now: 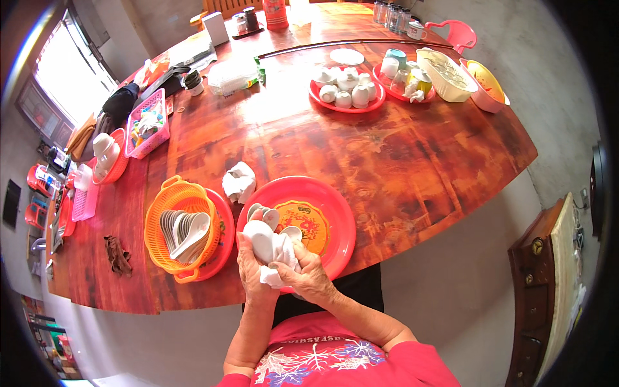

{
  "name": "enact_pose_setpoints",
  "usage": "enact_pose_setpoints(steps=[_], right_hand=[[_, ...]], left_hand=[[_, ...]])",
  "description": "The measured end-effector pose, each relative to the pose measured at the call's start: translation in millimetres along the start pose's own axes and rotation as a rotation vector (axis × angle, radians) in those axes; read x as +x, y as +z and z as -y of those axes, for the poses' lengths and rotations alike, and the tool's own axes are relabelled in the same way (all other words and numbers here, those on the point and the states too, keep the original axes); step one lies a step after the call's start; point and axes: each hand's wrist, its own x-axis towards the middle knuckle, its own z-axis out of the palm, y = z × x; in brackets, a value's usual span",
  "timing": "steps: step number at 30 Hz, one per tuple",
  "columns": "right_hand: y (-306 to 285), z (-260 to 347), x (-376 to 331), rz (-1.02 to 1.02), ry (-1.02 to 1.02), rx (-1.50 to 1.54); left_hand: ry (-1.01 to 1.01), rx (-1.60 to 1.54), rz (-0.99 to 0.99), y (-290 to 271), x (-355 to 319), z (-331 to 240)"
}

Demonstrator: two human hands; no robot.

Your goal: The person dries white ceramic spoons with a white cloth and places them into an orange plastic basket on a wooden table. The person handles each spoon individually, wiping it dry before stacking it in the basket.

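Note:
My left hand (pixel 253 266) is closed round a white ceramic spoon (pixel 258 239), its rounded bowl tilted up; the handle is hidden by fingers and cloth. Against the spoon, my right hand (pixel 308 274) grips a bunched white cloth (pixel 284 250). Both hands are over the near rim of a red basin (pixel 340 222) with an orange patterned bottom. Several more spoons (pixel 271 218) lie in the basin, just beyond my hands. To the left, an orange plastic basket (pixel 153 229) holds a row of nested white spoons (pixel 187 233) and stands on a red tray (pixel 225 248).
A crumpled white cloth (pixel 239 182) lies behind the basin, a brown rag (pixel 118 255) at left. Farther off are a red plate of white teapots and cups (pixel 361 97), a cream basket (pixel 451 90) and a pink basket (pixel 164 132). The table's edge (pixel 412 244) curves near me.

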Motion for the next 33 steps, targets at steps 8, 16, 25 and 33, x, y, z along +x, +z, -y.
enact_pose_setpoints(steps=[8,16,25,33], right_hand=[[-4,17,11,-0.125,-0.437,-0.381],[-8,9,-3,0.076,-0.653,-0.8],[-24,37,13,-0.286,-0.335,-0.225],[-1,15,25,-0.132,-0.587,-0.988]], left_hand=[[0.062,0.215,0.063,11,-21,2],[-0.097,0.153,0.047,-2,-12,-15],[-0.41,-0.264,0.095,-22,-8,-1],[-0.441,-0.255,0.07,-22,-15,6]])
